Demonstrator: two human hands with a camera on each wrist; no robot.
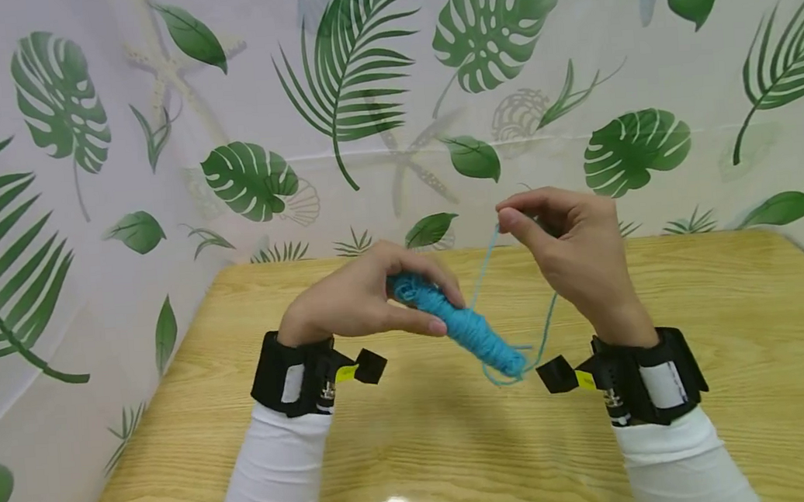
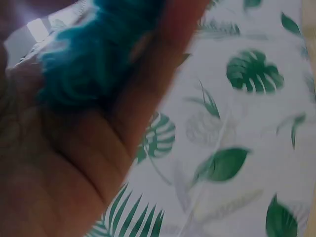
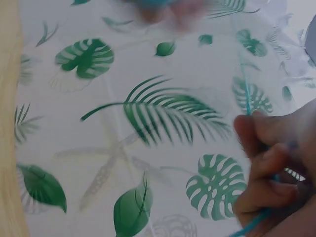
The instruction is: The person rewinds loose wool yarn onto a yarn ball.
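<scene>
A long bundle of blue yarn (image 1: 479,335) is gripped near its upper end by my left hand (image 1: 366,291), thumb on the near side and fingers over the top. It tilts down to the right, above the table. My right hand (image 1: 577,250), higher and to the right, pinches a strand of the yarn (image 1: 485,265) between thumb and index finger. That strand runs taut down to the bundle, while a looser length hangs below the hand and loops at the bundle's lower end. In the left wrist view the yarn bundle (image 2: 98,54) lies against the palm, dark and blurred.
Under both hands is a wooden table (image 1: 402,445) with a light grain. A white cloth (image 1: 385,205) printed with green leaves hangs behind it and along the left. Each wrist wears a black strap with a small camera.
</scene>
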